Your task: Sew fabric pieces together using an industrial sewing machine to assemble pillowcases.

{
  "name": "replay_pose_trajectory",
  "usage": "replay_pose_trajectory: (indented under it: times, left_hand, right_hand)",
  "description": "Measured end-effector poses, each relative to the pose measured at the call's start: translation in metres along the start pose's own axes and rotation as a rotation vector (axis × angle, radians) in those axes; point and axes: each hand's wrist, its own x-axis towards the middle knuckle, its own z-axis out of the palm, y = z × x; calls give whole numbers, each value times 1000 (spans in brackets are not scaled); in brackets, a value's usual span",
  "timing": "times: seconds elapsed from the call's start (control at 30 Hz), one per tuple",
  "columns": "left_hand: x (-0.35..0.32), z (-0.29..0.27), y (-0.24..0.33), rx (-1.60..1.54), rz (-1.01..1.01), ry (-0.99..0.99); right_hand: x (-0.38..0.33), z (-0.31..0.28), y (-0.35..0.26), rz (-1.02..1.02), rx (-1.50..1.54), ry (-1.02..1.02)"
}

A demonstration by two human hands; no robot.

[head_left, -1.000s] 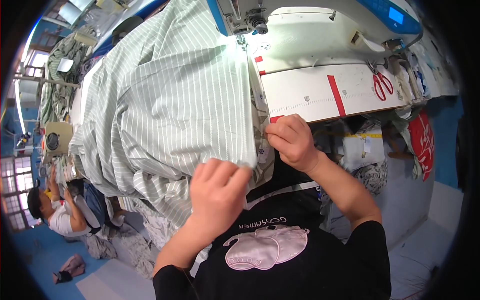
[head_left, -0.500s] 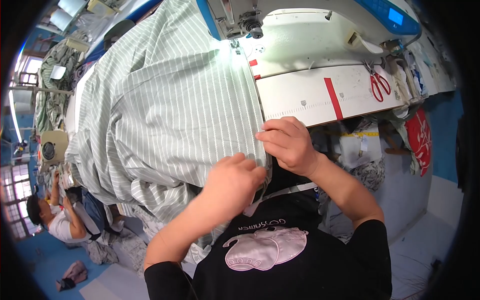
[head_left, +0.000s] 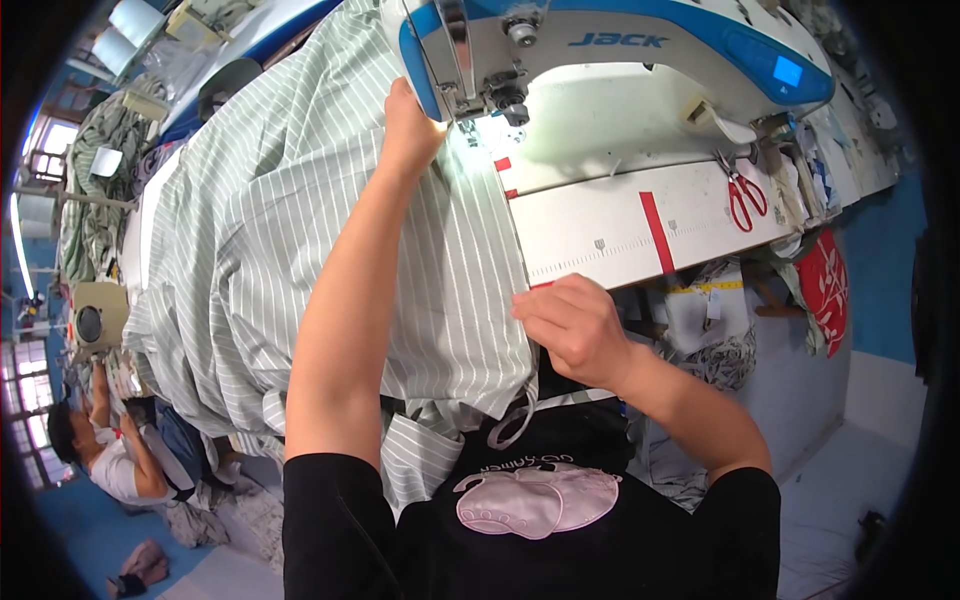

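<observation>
Green cloth (head_left: 255,265) looks unfinished under the machine (head_left: 640,48); my right hand (head_left: 572,325) pinches its edge, left hand (head_left: 408,132) too hidden to tell.

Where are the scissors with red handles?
In the head view, the red-handled scissors lie toward the right end of the white tabletop, right of the long red strip.

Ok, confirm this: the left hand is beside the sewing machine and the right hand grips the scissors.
No: the head view shows the right hand at the edge of the striped cloth; the scissors lie apart. The left hand is beside the sewing machine.
</observation>
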Motion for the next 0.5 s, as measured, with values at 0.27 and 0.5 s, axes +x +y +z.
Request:
replay_pose_trajectory:
  times: [0.27,0.5]
  left_hand:
    - [-2,6,25,52,-206,-23]
    - [-6,21,-21,-1449,-387,229]
  right_hand:
    - [1,-10,7,32,17,-77]
    - [21,-10,15,15,34,-137]
